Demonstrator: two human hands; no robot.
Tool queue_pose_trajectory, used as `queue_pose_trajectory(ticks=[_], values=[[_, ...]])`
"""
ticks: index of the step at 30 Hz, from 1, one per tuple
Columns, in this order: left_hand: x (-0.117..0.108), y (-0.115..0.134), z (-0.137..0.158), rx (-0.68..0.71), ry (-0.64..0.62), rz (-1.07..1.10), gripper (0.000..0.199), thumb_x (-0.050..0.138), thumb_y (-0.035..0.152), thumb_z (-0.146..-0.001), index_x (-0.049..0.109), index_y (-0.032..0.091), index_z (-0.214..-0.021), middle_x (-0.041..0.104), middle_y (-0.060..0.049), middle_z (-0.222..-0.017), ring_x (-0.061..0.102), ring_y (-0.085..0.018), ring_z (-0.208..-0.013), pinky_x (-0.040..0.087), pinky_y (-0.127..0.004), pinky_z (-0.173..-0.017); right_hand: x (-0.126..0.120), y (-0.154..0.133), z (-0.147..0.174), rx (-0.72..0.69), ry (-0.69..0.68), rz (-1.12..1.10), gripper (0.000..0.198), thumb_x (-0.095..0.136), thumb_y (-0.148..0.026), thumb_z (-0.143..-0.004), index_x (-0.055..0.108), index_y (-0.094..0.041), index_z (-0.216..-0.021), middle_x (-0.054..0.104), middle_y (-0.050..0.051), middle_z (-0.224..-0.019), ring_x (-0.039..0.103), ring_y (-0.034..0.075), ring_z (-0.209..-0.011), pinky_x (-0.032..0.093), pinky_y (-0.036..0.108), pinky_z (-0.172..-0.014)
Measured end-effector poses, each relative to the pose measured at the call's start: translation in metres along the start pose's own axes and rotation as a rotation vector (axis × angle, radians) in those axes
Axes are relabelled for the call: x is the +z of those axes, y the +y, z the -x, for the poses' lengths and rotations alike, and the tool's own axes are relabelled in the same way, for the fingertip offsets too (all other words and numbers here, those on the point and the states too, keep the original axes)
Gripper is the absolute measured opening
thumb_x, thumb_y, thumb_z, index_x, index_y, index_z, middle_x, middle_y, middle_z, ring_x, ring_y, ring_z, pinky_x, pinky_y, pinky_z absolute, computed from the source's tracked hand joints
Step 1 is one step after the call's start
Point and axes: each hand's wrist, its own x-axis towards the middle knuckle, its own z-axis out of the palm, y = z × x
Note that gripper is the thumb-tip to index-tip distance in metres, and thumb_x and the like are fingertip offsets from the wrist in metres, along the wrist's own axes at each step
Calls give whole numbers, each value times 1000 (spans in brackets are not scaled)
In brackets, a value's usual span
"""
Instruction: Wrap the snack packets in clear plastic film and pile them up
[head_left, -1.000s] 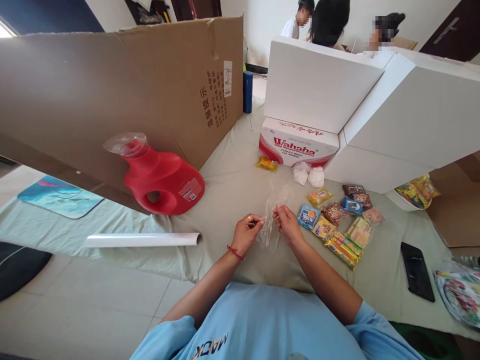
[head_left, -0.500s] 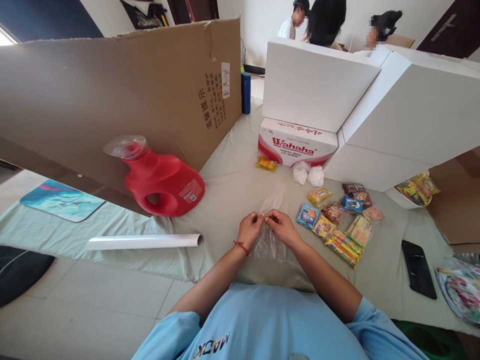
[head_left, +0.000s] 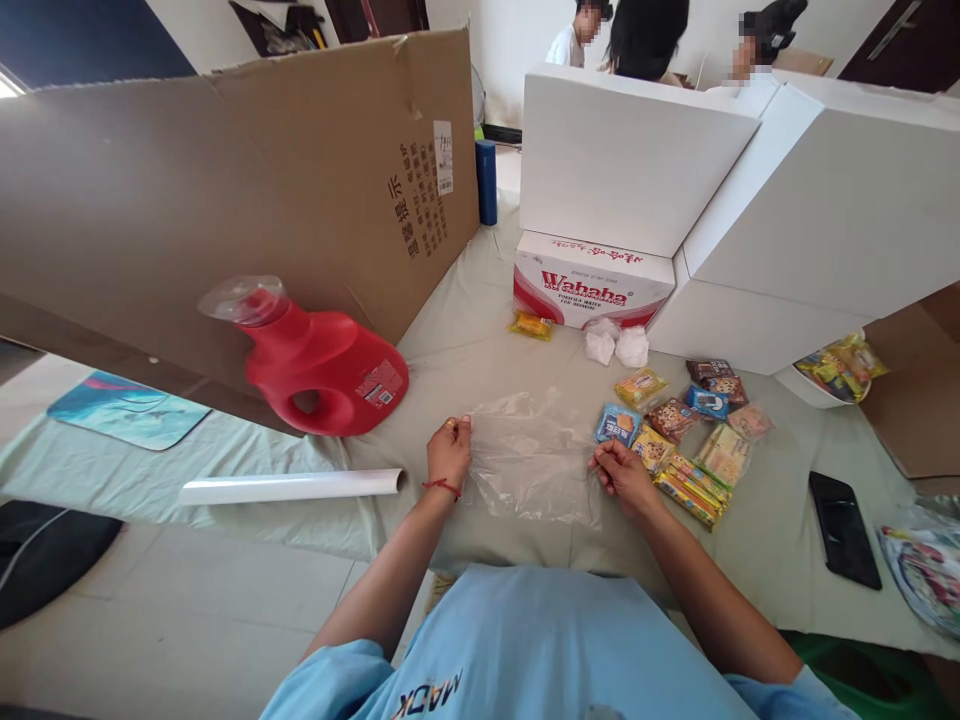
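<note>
A clear plastic bag (head_left: pixel 532 465) is stretched out sideways just over the cloth, in front of my body. My left hand (head_left: pixel 450 450) pinches its left edge, with a red cord around the wrist. At the opposite edge, my right hand (head_left: pixel 621 472) grips the plastic between closed fingers. Close beyond my right hand lie several packaged snacks: a blue packet (head_left: pixel 617 425), a yellow cookie packet (head_left: pixel 652 448), long yellow packs (head_left: pixel 691 490), a brown cookie packet (head_left: pixel 673 418) and a pale cracker pack (head_left: pixel 724 455).
A red detergent jug (head_left: pixel 337 370) and a white tube (head_left: pixel 292 486) are to the left. Behind stand a Wahaha carton (head_left: pixel 592 283), white boxes (head_left: pixel 637 160) and a large cardboard box (head_left: pixel 300 180). A black phone (head_left: pixel 845 530) and a snack bowl (head_left: pixel 814 390) sit right. People are behind the boxes.
My hands have moved apart, left hand to the left and right hand to the right. The plastic bag, bunched between them before, is now spread wide.
</note>
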Motion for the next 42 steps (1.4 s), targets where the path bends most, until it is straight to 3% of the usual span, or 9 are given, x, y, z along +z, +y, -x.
queue_pose_trajectory(ticks=[6,11,15,20,25,29,33,38,42], values=[[5,5,19,369,314,-306,27,61,33,-88,64,17,-110,65,-16,-107,61,-33,-111,45,-49,-99,-9,22,3,-32,50,217,41,67,-64,-77,54,-25,-81,64,-1,-70,44,12,-43,29,25,-38],[20,13,25,859,-260,-508,41,48,7,-89,71,26,-117,72,-12,-125,56,-28,-135,25,-55,-122,-12,23,1,-67,50,271,37,62,-61,-80,54,-25,-82,63,-1,-69,48,14,-45,33,27,-43],[16,10,19,755,-416,-612,59,46,5,-83,62,24,-137,59,-14,-150,52,-29,-141,16,-64,-124,-23,26,7,-121,121,362,32,58,-56,-85,56,-25,-84,63,0,-70,52,16,-48,38,29,-49],[3,3,26,654,-370,-606,47,41,26,-99,60,24,-142,55,-12,-155,53,-28,-142,23,-63,-123,-38,20,21,-148,190,520,32,53,-56,-87,57,-24,-87,65,3,-73,56,20,-55,43,33,-56],[8,7,50,613,-297,-741,46,40,36,-104,59,25,-144,48,-12,-161,43,-31,-149,23,-66,-122,-17,-21,32,-575,415,886,29,46,-43,-101,63,-21,-97,69,9,-90,63,24,-83,47,35,-74],[14,2,65,611,-305,-792,52,39,37,-104,48,25,-154,36,-12,-168,36,-32,-154,19,-72,-122,41,-31,33,-862,-42,1092,26,44,-26,-105,70,-20,-106,71,9,-99,64,21,-91,51,33,-83],[4,-14,55,572,-278,-685,53,36,34,-104,46,21,-154,40,-14,-165,38,-28,-153,26,-65,-124,81,-2,29,-973,-487,1215,38,58,-32,-101,64,-20,-137,58,12,-149,49,26,-139,40,44,-116],[-24,-29,22,557,-356,-528,48,46,33,-97,61,16,-140,53,-13,-157,50,-24,-145,43,-44,-121,74,23,29,-904,-764,1163,61,55,-49,-103,45,-23,-158,41,10,-165,26,23,-158,10,51,-131],[-26,-6,21,565,-197,-639,37,51,32,-95,73,16,-120,64,-15,-143,53,-33,-139,47,-53,-115,68,19,33,-893,-830,1134,61,51,-53,-103,45,-27,-158,39,10,-166,26,23,-158,-2,55,-129]])
